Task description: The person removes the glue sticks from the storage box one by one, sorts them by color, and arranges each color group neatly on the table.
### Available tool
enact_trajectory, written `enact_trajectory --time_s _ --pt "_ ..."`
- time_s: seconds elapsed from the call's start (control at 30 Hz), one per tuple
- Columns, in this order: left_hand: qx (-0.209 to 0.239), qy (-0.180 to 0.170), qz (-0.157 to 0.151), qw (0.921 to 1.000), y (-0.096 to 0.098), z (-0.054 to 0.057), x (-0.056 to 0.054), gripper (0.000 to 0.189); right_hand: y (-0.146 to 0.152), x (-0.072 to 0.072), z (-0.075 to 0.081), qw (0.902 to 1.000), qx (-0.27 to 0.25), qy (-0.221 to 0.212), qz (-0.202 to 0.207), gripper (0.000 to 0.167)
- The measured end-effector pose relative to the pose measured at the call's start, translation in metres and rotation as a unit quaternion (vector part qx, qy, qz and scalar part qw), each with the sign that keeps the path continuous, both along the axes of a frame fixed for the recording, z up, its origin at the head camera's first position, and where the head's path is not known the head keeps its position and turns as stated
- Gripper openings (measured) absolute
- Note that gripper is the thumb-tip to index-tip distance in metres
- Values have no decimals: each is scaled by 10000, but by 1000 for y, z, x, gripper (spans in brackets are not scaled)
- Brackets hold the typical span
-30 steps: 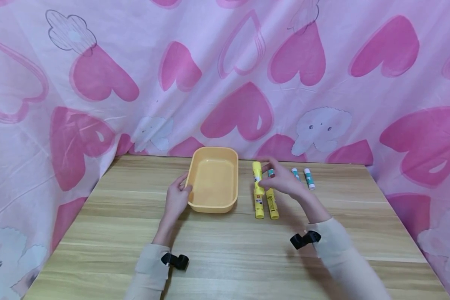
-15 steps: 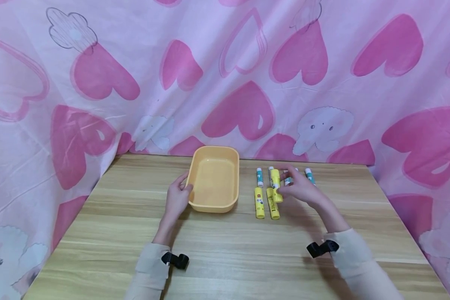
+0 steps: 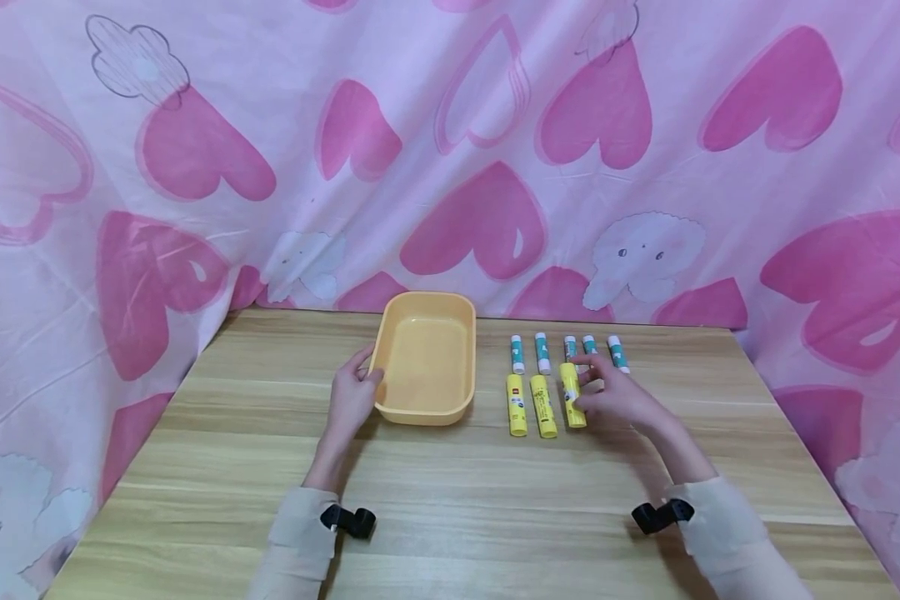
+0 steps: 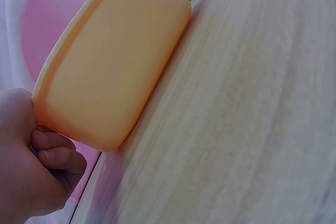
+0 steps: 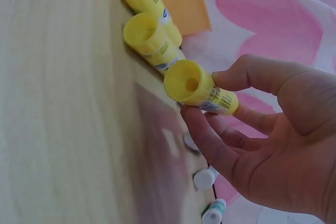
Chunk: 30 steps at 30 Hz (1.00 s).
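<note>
My right hand [image 3: 617, 395] pinches a yellow glue stick [image 3: 572, 395] between thumb and fingers, close over the table to the right of two more yellow glue sticks lying side by side. In the right wrist view the held glue stick [image 5: 197, 88] shows its hollow round end. My left hand [image 3: 354, 392] grips the left wall of an orange-yellow plastic tray [image 3: 471, 367], thumb over the rim. From the left wrist the fingers of that hand [image 4: 37, 166] are curled at the tray's end [image 4: 110, 61].
Several smaller teal-and-white glue sticks [image 3: 542, 353] lie in a row behind the yellow ones. The nearer yellow pair [image 3: 517, 406] sits right of the tray. A pink heart-patterned cloth [image 3: 450, 167] hangs along the back edge of the wooden table [image 3: 450, 517].
My right hand has carried the yellow glue stick rightward and toward me, from above the leftmost yellow one to beside the second. The left hand and tray have stayed put.
</note>
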State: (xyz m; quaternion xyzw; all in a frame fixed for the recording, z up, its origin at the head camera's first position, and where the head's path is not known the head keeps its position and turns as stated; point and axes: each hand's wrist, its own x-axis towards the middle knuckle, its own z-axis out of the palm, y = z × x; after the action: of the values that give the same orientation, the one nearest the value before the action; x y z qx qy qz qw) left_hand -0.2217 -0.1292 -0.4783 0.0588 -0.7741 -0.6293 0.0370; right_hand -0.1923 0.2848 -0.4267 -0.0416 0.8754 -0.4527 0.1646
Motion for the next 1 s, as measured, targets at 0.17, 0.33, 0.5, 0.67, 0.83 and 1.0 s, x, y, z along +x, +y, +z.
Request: enact_trajectory --time_s 0.17,0.33,0.5,0.67,0.83,1.0 --pt "-7 2 0 10000 0 0 1 53 5 4 -6 10000 36 -61 37 73" --pt "-39 -18 -53 10000 -1 0 1 54 9 4 -12 9997 227 -124 48 73" --pt "-88 -28 -91 9999 -1 1 1 54 9 3 -14 9983 459 -349 18 70" --pt "-166 -79 -162 9997 -3 2 0 54 8 2 -14 9970 632 -441 48 67" --pt "-312 -176 -280 9990 -6 5 0 54 9 5 -12 9969 611 -483 92 66" --pt "-496 -252 -391 9977 -8 7 0 55 11 9 -10 9969 577 -532 91 64"
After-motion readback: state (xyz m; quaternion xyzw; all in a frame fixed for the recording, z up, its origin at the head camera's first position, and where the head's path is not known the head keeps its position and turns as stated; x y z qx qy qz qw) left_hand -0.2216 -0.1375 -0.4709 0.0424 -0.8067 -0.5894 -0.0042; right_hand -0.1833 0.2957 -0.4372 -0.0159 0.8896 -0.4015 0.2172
